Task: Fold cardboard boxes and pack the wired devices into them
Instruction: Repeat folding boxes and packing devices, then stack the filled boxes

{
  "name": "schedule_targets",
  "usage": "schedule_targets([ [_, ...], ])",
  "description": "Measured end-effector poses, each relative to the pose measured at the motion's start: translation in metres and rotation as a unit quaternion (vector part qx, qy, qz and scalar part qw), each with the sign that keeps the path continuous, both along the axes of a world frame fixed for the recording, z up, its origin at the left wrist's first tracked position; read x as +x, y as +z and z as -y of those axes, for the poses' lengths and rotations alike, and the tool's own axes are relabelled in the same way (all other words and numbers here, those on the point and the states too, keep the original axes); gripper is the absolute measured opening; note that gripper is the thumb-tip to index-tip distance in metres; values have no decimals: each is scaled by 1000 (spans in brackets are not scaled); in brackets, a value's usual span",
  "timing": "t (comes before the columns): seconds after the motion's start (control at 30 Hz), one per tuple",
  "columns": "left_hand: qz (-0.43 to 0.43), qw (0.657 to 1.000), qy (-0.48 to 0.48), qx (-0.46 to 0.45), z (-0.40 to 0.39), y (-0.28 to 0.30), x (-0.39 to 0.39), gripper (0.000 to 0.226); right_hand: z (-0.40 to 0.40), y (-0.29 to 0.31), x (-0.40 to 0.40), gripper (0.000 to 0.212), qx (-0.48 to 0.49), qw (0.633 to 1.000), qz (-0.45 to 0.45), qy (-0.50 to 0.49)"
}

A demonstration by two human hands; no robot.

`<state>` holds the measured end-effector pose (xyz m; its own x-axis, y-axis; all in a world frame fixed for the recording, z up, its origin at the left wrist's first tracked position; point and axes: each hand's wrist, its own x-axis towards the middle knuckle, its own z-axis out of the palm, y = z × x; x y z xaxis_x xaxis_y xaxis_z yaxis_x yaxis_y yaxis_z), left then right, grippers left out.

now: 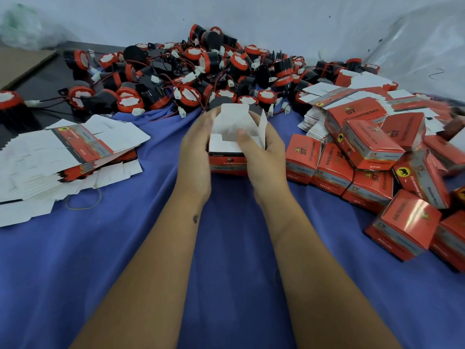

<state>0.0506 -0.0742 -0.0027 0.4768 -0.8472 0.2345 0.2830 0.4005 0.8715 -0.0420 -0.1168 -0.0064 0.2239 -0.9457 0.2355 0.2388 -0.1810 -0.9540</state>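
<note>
At the centre of the blue cloth (pixel 226 248) we grip the half-closed box (pixel 227 161) from both sides, left hand (pixel 195 147) and right hand (pixel 261 149), right thumb pressing a white flap down. Squeezing too hard could crumple the flap or mis-tuck it.

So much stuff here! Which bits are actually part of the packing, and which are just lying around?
Part of the job:
open box, held by left hand and right hand
pile of wired devices
flat unfolded boxes
closed boxes

Just lying about:
rubber band
cardboard sheet
plastic bag
</note>
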Motion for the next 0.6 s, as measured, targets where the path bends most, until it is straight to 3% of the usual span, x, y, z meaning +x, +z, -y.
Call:
schedule_targets([
  [0.07, 66, 997, 41, 4, 1, -2, -4, 29, -1, 0, 0, 32, -11, 1000, -3, -3],
  [0.17, 62, 996, 65, 27, 3, -4, -5, 41, -1, -1, 0, 27, 2, 999, 16, 29],
  [0.27, 47, 995, 73, 43, 6, -3, -2, 44, 2, 1, -3, 48, 108, 980, 125, 110],
  [0.33, 45, 995, 74, 50, 7, -3, -1, 44, 5, 2, -5, 45, 139, 971, 149, 124],
  [0.4, 51, 995, 71, 49, 7, -3, -1, 43, 7, 1, -6, 36, 130, 974, 126, 133],
  [0.6, 56, 996, 69, 13, 6, -1, -1, 49, 5, 0, -6, 39, 63, 986, 102, 114],
])
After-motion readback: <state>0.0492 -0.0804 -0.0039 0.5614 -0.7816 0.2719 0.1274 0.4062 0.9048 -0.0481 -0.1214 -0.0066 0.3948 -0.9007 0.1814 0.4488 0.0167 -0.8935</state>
